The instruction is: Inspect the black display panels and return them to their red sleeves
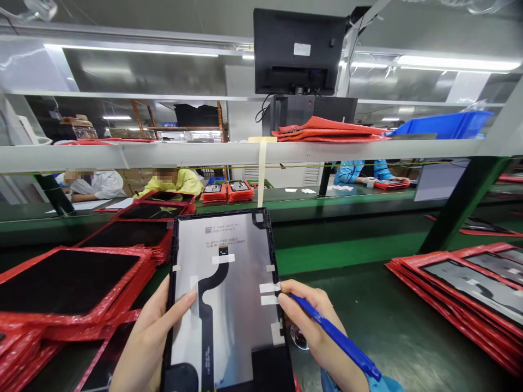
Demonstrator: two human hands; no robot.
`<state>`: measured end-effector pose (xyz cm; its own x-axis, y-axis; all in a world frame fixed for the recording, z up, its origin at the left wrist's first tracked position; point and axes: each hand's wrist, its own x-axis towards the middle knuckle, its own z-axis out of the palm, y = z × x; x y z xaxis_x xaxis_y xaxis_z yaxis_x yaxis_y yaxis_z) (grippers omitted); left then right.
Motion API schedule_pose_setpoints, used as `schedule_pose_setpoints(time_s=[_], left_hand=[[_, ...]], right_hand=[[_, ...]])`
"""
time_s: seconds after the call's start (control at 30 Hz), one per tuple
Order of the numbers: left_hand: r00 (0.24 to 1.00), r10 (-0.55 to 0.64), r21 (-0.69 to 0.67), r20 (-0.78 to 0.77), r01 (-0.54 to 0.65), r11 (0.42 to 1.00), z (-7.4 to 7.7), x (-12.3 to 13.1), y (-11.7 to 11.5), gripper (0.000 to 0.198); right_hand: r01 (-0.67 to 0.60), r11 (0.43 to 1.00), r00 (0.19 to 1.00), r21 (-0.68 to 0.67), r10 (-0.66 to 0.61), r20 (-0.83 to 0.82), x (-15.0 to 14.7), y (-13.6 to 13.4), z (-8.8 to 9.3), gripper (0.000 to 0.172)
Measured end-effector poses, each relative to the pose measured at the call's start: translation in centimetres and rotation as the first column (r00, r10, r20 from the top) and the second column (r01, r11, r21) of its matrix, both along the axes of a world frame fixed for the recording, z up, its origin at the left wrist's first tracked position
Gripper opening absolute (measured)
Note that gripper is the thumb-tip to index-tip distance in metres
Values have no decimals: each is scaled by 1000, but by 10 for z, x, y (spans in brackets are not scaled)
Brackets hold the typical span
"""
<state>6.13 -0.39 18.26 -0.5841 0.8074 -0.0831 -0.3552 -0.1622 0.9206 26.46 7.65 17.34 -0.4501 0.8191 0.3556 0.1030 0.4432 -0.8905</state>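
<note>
My left hand [149, 340] grips the left edge of a display panel [229, 272], holding it upright with its silver back facing me; the thumb lies across the panel's face. The panel has a black frame, a black flex cable down its middle and several white tape strips. My right hand [312, 321] pinches a blue pen [335, 337], whose tip touches the panel's right edge beside two white tape strips.
Red trays with dark panels [69, 283] are stacked at my left, and more red trays with panels [469, 283] lie at the right. A green conveyor belt [347, 245] runs across. Other people sit beyond it. A monitor [300, 51] and blue bin [445, 124] stand on the shelf above.
</note>
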Motion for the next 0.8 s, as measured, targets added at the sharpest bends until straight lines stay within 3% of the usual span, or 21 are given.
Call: schedule_pose_setpoints(time_s=[0.2,0.5,0.67,0.8], left_hand=[[999,-18,14,-52,19,1000,1,5,-4,71],[976,-16,41,-217,26,999,-5,10,-2,63],[967,-18,69,-253,37,997,-6,8,2,50],[871,59,70,-488,-29,997,-4,10,2,27]], right_hand=[[-3,1000,998,-28,1,-55,-5,5,-7,36],[90,996,995,11,-89,-33,-13,15,-14,37],[156,987,987,33,-154,-42,-17,24,-17,40],[78,994,982,-74,-90,-169,-18,31,-18,24]])
